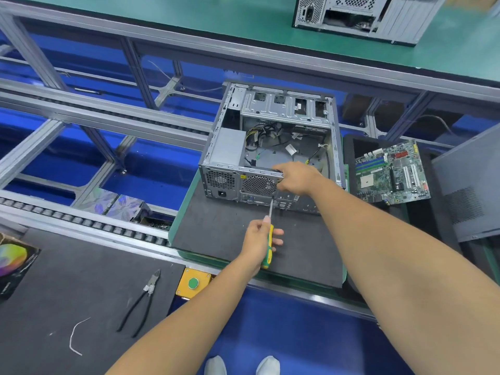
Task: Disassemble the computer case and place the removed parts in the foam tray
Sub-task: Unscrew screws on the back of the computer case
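An open grey computer case lies on its side on a dark foam mat, its rear panel facing me. Loose cables and a power supply show inside. My right hand grips the top rear edge of the case above the round fan grille. My left hand holds a yellow-green screwdriver, its tip against the rear panel just below the grille. A green motherboard lies in the black foam tray to the right of the case.
A grey side panel leans at the far right. Black pliers and a white wire scrap lie on the near-left mat. A yellow box with a green button sits on the conveyor rail. Another case stands on the far green bench.
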Motion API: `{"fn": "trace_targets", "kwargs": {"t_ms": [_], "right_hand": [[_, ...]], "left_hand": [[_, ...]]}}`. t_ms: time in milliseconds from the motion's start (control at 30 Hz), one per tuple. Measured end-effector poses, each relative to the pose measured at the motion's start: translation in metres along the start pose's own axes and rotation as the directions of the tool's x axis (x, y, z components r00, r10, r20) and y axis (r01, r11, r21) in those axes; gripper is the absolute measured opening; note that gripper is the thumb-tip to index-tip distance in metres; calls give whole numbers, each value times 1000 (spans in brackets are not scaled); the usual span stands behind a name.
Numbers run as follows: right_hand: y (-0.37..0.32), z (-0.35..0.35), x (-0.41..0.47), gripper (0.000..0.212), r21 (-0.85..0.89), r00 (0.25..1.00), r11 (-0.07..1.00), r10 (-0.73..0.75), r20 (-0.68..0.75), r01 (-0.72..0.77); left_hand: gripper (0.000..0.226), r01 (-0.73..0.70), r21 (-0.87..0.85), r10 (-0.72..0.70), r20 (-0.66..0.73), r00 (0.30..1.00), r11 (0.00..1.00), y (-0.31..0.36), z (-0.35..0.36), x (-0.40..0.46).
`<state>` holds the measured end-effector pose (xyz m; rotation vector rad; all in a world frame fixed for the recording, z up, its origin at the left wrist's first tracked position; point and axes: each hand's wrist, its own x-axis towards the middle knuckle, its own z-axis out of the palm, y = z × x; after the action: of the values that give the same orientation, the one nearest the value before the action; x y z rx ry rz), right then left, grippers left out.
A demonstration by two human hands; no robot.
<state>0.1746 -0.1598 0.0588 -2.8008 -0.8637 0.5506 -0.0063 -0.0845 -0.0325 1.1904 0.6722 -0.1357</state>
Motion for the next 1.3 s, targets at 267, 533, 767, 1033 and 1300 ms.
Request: {"fn": "trace_targets", "kwargs": {"t_ms": [267,533,767,1033,1300], "right_hand": [[-2,-1,0,49,-21,999,999,-27,18,27],[-3,0,2,60,-40,1000,999,-5,28,6],[-2,0,3,61,-46,1000,999,-3,19,4],[-3,1,3,57,-32,1000,999,-13,13,13],[-2,1,3,46,-30,1000,1000,-8,10,8]], "left_hand": [[36,-63,-33,60,-80,995,997,-2,6,7],[17,-51,39,51,-1,999,998,6,5,10],[23,-119,85,117,26,993,989,14,5,33],[9,-61,-7,60,-32,998,998,23,20,52],[20,-22,-30,19,-98,995,999,26,18,62]]}}
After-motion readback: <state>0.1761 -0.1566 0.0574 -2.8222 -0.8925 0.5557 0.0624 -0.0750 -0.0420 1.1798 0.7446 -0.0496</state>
